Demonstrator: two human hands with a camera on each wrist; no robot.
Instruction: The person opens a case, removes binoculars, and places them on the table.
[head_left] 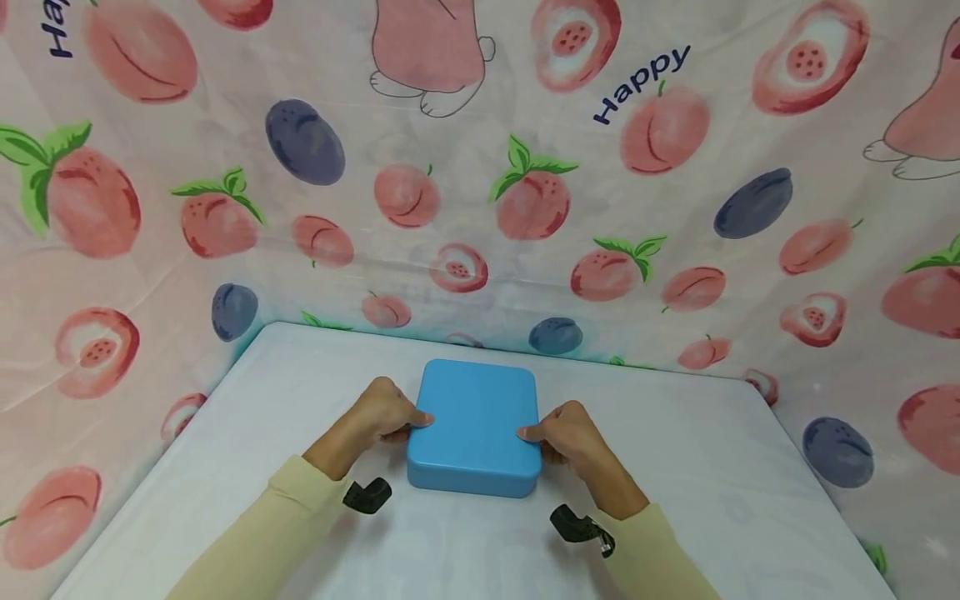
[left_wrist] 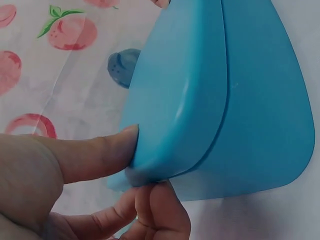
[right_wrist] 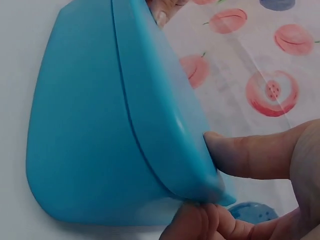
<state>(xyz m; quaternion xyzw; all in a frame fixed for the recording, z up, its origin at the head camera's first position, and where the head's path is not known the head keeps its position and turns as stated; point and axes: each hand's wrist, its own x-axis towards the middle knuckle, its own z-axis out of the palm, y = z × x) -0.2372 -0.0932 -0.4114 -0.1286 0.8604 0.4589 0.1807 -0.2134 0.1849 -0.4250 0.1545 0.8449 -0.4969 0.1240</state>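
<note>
A blue rectangular plastic box point(head_left: 476, 421) with rounded corners sits on the white table, its lid point(left_wrist: 170, 85) on top. In both wrist views a thin seam runs between the lid and the box body point(right_wrist: 75, 130). At the left edge, my left hand point(head_left: 387, 410) pinches the lid, thumb on the top face and curled fingers point(left_wrist: 162, 210) below the rim. My right hand point(head_left: 572, 433) grips the opposite edge the same way, its thumb point(right_wrist: 250, 155) on top. The inside of the box is hidden under the lid.
The white tabletop point(head_left: 315, 375) meets a fabric backdrop point(head_left: 465, 192) printed with peaches and other fruit at the back and both sides. Below each wrist shows a black wrist-camera piece, one on the left point(head_left: 367, 496) and one on the right point(head_left: 577, 527).
</note>
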